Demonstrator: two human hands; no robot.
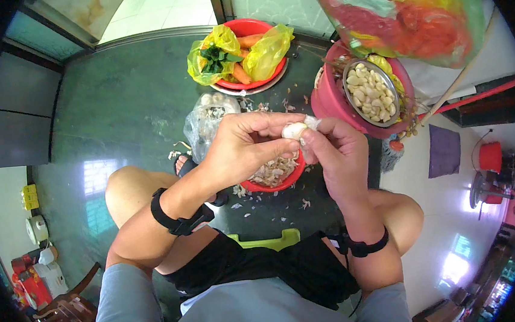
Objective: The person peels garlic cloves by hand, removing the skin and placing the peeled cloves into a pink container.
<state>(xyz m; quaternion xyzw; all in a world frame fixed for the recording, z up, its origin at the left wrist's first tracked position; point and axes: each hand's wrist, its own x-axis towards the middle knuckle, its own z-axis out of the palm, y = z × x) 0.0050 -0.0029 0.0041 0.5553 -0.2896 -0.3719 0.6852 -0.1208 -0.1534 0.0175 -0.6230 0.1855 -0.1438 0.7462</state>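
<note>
My left hand (251,145) pinches a pale garlic clove (293,131) between thumb and fingers. From the other side, my right hand (340,152) grips the clove's papery skin (312,122), with its thumb against the clove. Below both hands, a red bowl (274,188) on the floor holds a heap of garlic skins (274,172). To the left of it is a clear plastic bag (198,129) with whole garlic bulbs (216,99) inside, partly hidden by my left hand. At the right, a steel bowl (349,101) is filled with peeled garlic cloves (370,93).
The steel bowl rests on a pink bucket (325,96) containing scraps. Beyond the garlic bag, a red basin (247,25) holds carrots (241,73) and yellow plastic bags (271,51). A stuffed green bag (409,17) hangs at upper right. Loose skins litter the dark floor (120,94).
</note>
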